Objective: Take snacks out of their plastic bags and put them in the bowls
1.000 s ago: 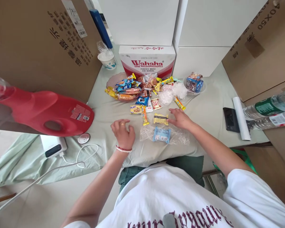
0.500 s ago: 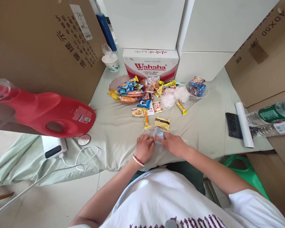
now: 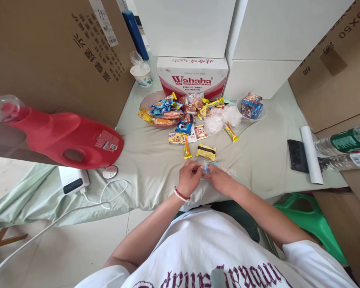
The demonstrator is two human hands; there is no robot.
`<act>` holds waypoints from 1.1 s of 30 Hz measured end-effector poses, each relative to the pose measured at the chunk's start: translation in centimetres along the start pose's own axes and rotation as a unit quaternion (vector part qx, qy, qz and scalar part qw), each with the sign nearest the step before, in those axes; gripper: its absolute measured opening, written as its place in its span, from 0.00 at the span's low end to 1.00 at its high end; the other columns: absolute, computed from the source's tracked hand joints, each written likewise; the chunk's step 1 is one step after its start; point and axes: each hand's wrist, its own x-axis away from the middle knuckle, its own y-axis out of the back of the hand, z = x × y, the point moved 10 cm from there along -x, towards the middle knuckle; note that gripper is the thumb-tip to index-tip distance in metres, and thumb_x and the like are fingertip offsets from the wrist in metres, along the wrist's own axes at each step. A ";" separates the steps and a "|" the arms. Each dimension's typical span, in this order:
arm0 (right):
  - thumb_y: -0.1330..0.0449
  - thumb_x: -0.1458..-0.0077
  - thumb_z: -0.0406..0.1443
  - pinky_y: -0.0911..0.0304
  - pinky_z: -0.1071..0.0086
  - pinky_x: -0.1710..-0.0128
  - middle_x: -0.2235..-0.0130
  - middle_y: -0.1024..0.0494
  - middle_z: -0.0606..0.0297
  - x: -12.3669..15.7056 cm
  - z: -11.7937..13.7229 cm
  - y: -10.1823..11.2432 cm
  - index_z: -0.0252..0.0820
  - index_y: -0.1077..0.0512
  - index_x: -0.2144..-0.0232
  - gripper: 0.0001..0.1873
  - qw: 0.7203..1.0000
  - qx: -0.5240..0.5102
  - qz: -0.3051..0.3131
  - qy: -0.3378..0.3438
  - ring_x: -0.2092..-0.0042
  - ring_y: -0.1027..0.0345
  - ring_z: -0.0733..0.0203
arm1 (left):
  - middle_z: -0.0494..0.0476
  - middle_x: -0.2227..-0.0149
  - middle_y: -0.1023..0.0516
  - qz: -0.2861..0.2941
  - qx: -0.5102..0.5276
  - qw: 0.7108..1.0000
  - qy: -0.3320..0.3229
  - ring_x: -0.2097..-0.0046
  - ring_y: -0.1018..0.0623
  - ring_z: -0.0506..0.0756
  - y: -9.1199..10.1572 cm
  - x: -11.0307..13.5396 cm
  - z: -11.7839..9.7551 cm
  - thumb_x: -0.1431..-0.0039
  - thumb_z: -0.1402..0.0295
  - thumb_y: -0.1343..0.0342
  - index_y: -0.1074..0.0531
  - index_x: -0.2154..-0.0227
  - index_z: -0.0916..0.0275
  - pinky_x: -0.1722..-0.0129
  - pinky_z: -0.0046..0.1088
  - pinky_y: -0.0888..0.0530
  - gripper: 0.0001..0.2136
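Near the table's front edge, my right hand (image 3: pixel 222 181) is closed on a small blue snack packet (image 3: pixel 208 167) with clear plastic around it. My left hand (image 3: pixel 189 177), wearing a ring and a red-and-white bracelet, faces it with thumb and forefinger pinched at the packet's left side. Crinkled clear plastic (image 3: pixel 230 172) shows beyond my right hand. Just ahead lie a yellow packet with a dark band (image 3: pixel 206 151) and an upright yellow-orange stick packet (image 3: pixel 187 147). Fingers partly cover the blue packet, so its shape is hard to make out.
Behind are a pink bowl of snacks (image 3: pixel 143 105), crumpled clear plastic (image 3: pixel 214 125) and a clear bowl (image 3: pixel 262 115) with packets. A Wahaha carton (image 3: pixel 193 82) backs them. A red jug (image 3: pixel 78 140) stands left; a phone (image 3: pixel 297 156) and bottles (image 3: pixel 345 140) lie right.
My hands have lifted slightly with the blue packet, and the left fingers have gone from bent over the plastic to a pinch. Clear plastic now shows beyond my right hand. The view has shifted a little.
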 end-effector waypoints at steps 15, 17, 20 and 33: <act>0.39 0.39 0.42 0.32 0.51 0.50 0.48 0.26 0.48 9.1 -7.4 6.0 0.41 0.24 0.54 0.15 0.947 0.080 -0.158 -0.267 0.48 0.32 0.42 | 0.65 0.37 0.28 0.128 -0.368 0.901 -0.191 0.40 0.30 0.66 -6.3 3.9 -2.6 0.36 0.73 0.48 0.24 0.44 0.61 0.46 0.46 0.29 0.19; 0.41 0.38 0.40 0.32 0.60 0.56 0.56 0.24 0.55 7.9 -7.0 6.0 0.43 0.26 0.61 0.08 0.959 0.017 -0.123 -0.254 0.57 0.29 0.51 | 0.64 0.38 0.27 0.111 -0.394 0.895 -0.179 0.41 0.30 0.66 -5.8 3.9 -2.6 0.35 0.72 0.47 0.24 0.44 0.58 0.49 0.46 0.31 0.18; 0.44 0.35 0.38 0.35 0.68 0.61 0.63 0.24 0.63 3.8 -4.2 7.3 0.44 0.28 0.63 0.06 0.972 -0.059 -0.127 -0.190 0.64 0.30 0.59 | 0.65 0.46 0.24 0.105 -0.415 0.890 -0.159 0.48 0.29 0.65 -5.5 3.7 -2.2 0.34 0.73 0.49 0.24 0.44 0.54 0.53 0.45 0.34 0.19; 0.38 0.35 0.39 0.36 0.54 0.46 0.48 0.27 0.46 -3.7 3.9 1.0 0.34 0.27 0.48 0.18 0.986 0.165 -0.033 -0.018 0.46 0.37 0.43 | 0.64 0.46 0.21 0.095 -0.290 0.919 -0.250 0.38 0.28 0.64 2.4 8.3 0.3 0.37 0.75 0.51 0.26 0.44 0.59 0.41 0.48 0.32 0.20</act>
